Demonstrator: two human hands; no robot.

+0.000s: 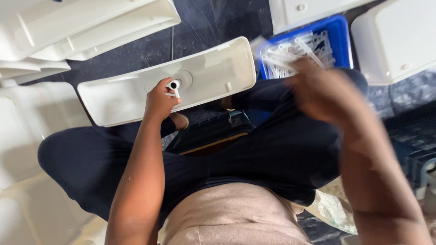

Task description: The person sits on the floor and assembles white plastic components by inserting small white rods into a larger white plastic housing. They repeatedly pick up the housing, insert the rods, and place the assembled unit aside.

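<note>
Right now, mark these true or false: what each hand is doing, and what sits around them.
1. The left hand holds a small white fitting at the hole of the white tray-like lid. True.
2. The right hand rests on the lid. False: it is raised near the blue crate, blurred.
3. The crate is red. False: blue.
4. The crate holds white plastic parts. True.
</note>
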